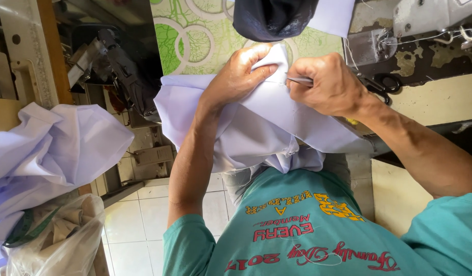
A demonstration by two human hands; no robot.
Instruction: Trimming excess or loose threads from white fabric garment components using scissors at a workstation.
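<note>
A pale lavender-white garment [256, 128] lies bunched over my lap and against the table edge. My left hand [238, 76] pinches a fold of this cloth near its top edge. Just to the right, almost touching it, my right hand [328, 84] is closed around a thin metal tool [299, 80]. The tool's tip points left into the fold that the left hand holds. I cannot tell what kind of tool it is, as most of it is hidden in the fist.
A sewing machine [430, 20] stands at the top right, with black-handled scissors [384, 83] below it. Dark fabric [271, 18] hangs at top centre over a green patterned sheet [195, 36]. More pale cloth [51, 148] and a plastic bag [67, 240] sit left, above tiled floor [138, 214].
</note>
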